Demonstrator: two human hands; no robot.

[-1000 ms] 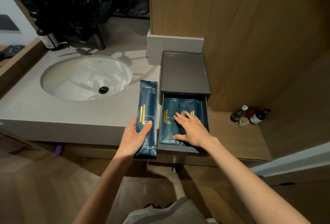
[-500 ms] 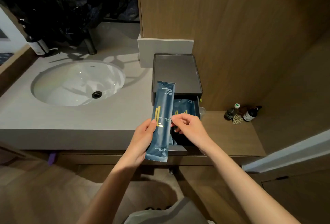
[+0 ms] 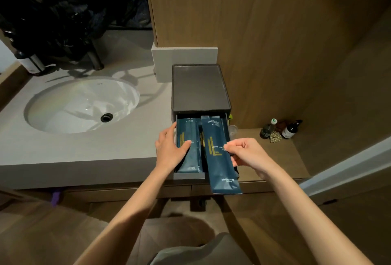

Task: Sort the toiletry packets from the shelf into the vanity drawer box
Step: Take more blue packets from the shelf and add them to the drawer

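You have passed the packet (image 3: pixel 220 154) from your left hand (image 3: pixel 169 150) to your right hand (image 3: pixel 247 154), which now pinches it over the open drawer (image 3: pixel 189 175). Your left hand lies flat, pressing down the packets beneath it, so room remains.

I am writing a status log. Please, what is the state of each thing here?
Drawer: pulled open.
Held packet: tilted, overhanging the drawer front.
Packet in drawer: lying flat.
Right hand: pinching held packet.
Left hand: resting on packet in drawer.
Sink: empty.
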